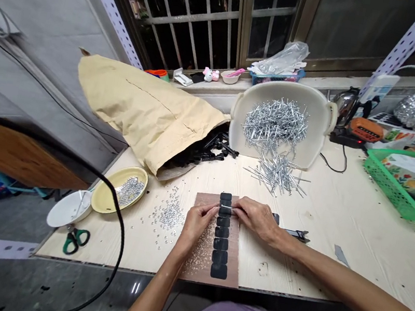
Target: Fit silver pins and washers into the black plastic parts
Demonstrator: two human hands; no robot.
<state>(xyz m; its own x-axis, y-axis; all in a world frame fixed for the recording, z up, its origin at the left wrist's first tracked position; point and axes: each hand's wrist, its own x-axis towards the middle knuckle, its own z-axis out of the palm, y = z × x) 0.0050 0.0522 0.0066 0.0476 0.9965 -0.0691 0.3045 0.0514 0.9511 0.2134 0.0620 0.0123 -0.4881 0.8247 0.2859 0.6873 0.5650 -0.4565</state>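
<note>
My right hand (258, 219) pinches one end of a silvery nail (226, 207), which lies level over a column of black rounded pads (220, 257). Close to the nail's other end, the fingertips of my left hand (197, 223) are pressed together; what they hold, if anything, is too small to tell. The pads run down a brown board (233, 270) with pale grains scattered over its left side. Left of the board, small shiny ring-like pieces (170, 215) lie in a loose heap. Loose nails (278, 176) are piled beyond the hands.
A tilted white basin (237, 129) holds more nails. Black parts (214, 146) spill from a paper sack (147, 109). At left are a yellow bowl (100, 199), white dish (60, 211) and scissors (76, 241). Pliers (297, 235) lie beyond my right wrist; a green basket (390, 192) stands right.
</note>
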